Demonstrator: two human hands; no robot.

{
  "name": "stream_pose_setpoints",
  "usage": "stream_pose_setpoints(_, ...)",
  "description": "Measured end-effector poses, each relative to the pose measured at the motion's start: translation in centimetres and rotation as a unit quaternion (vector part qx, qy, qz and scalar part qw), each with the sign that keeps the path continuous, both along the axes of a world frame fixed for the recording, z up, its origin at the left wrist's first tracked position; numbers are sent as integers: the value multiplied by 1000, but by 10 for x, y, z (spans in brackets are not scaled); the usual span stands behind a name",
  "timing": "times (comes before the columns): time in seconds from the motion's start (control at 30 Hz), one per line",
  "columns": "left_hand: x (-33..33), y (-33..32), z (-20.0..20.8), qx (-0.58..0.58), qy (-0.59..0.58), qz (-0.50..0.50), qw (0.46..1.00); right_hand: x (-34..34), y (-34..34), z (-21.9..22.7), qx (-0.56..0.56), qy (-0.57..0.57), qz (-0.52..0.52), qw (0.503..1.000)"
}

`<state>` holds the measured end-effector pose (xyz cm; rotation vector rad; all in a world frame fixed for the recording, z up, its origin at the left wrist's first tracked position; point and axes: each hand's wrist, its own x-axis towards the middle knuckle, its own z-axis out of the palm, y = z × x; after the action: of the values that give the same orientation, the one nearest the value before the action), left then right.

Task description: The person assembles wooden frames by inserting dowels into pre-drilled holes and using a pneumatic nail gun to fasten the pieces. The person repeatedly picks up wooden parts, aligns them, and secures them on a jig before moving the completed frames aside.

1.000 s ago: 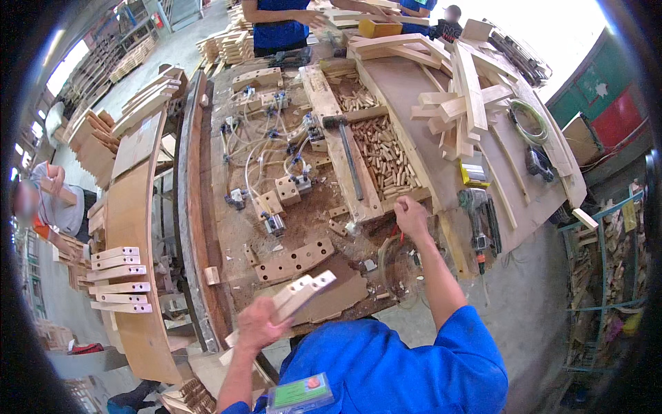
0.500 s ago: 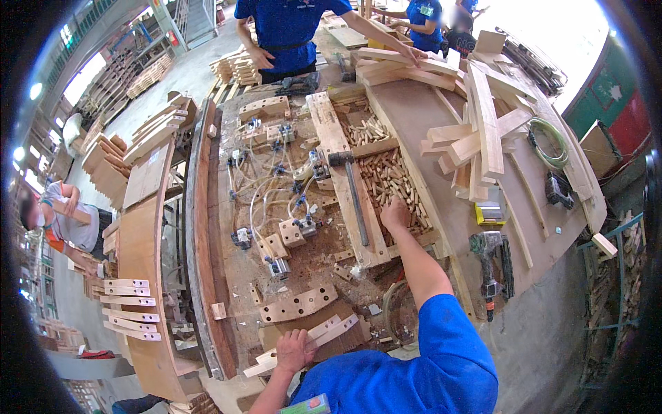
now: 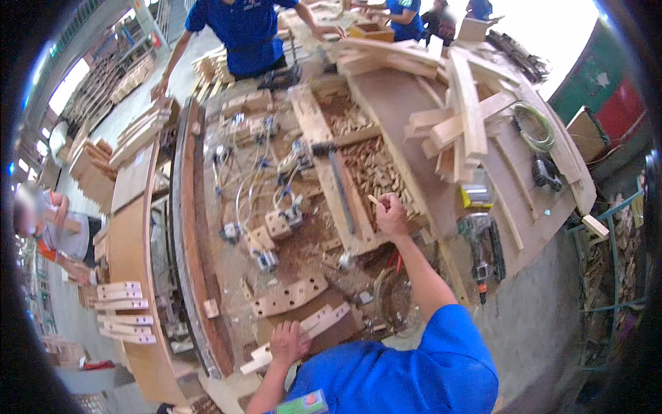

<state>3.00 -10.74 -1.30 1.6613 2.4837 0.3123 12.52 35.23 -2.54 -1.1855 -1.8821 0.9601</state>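
Between the fingertips of my right hand is a small wooden dowel, held above the near end of a wooden bin. Many loose dowels fill that bin's compartments. At the near edge of the bench, my left hand grips a pair of pale wooden slats with holes in their ends. They lie on a brown board. Just beyond is a curved wooden block with a row of dark holes. A hammer rests on the plank left of the bin.
Clamps with clear air hoses spread over the bench's left half. To the right are a power drill, a pile of wooden pieces and a coiled hose. Across the bench stands a co-worker; another person is at left.
My right hand has come up out of the dowels with one dowel pinched in it. My left hand stays on the slats. The co-worker opposite has moved left, arms spread, and the view has shifted.
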Motion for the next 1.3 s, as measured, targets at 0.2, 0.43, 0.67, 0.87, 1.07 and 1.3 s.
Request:
stream_pose_setpoints(0.2,-2,-10,-16,-42,-38,8,998,73,-143,24,-174,-17,176,969)
stream_pose_setpoints(0.43,-2,-6,-9,-9,-24,6,1000,99,-232,11,-141,-101,290,941)
stream_pose_setpoints(0.67,-3,-6,-9,-3,-25,10,1000,92,-245,-8,-69,-103,320,939)
stream_pose_setpoints(0.87,-6,-10,-13,-25,-49,7,998,80,-236,-8,-17,-260,428,865)
stream_pose_setpoints(1.07,-4,-3,-9,9,-34,6,999,70,-239,-4,-32,-332,417,845)
stream_pose_setpoints(1.3,-4,-5,-7,-12,-59,10,998,40,-159,19,38,-293,286,912)
